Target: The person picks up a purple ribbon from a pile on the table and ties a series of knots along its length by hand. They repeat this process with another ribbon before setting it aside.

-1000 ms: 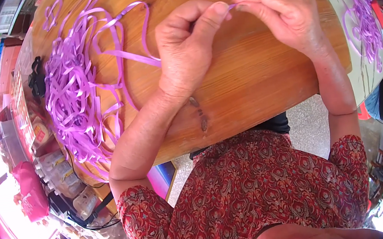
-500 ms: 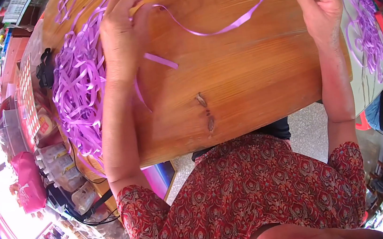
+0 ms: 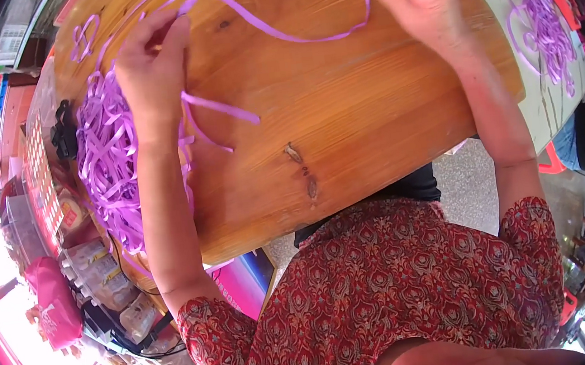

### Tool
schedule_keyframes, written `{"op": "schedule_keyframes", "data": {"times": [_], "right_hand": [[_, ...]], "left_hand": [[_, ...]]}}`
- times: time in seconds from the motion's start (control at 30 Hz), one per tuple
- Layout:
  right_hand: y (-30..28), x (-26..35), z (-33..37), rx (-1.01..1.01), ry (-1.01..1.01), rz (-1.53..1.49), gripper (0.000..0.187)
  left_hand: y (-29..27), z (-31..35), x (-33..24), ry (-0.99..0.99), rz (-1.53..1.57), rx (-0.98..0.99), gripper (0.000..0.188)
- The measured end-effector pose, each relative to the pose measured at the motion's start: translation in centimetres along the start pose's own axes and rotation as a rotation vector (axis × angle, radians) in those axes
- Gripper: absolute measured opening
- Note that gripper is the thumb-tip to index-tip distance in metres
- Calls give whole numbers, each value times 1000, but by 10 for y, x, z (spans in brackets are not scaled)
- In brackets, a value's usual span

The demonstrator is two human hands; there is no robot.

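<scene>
A length of shiny purple ribbon (image 3: 268,34) hangs in a slack curve between my two hands over the wooden table. At the left, my left hand (image 3: 153,68) is closed, with thumb and fingertips pinched on the ribbon. My right hand (image 3: 417,10) is farther right, its thumb and fingers closed on the ribbon near its other end; a short tip sticks out past the fingertips. Beside and partly behind my left forearm lies a big tangled heap of the same ribbon (image 3: 106,160). Loose ribbon ends (image 3: 226,111) stretch out from under my left wrist.
The wooden table (image 3: 370,101) has a curved near edge close to my body. On a pale surface (image 3: 551,110) to the right lies another purple ribbon pile (image 3: 541,17). Left of the table are a black object (image 3: 63,122), plastic packages (image 3: 93,266) and a pink bag (image 3: 55,303).
My right hand has moved left, and the ribbon now sags more between the hands. My left hand has shifted slightly left and closed on the ribbon. The whole view has shifted a little.
</scene>
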State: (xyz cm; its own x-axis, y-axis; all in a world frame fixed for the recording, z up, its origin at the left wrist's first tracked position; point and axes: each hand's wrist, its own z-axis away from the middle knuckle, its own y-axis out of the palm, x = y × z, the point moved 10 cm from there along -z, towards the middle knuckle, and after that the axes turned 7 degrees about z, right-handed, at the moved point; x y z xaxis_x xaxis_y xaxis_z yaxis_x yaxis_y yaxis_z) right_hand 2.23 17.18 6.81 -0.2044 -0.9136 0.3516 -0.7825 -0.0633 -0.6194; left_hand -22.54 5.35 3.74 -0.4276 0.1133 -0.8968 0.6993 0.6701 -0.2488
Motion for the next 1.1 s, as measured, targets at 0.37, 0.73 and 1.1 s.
{"op": "schedule_keyframes", "data": {"times": [0.37,0.73,1.1], "right_hand": [[63,52,33,280,-60,-412,30],[84,46,38,580,377,-975,23],[32,-42,24,314,454,-759,21]], "left_hand": [[84,64,-16,-496,1016,83,13],[71,50,-31,-295,1072,-45,12],[-13,38,22,-231,992,-257,9]]}}
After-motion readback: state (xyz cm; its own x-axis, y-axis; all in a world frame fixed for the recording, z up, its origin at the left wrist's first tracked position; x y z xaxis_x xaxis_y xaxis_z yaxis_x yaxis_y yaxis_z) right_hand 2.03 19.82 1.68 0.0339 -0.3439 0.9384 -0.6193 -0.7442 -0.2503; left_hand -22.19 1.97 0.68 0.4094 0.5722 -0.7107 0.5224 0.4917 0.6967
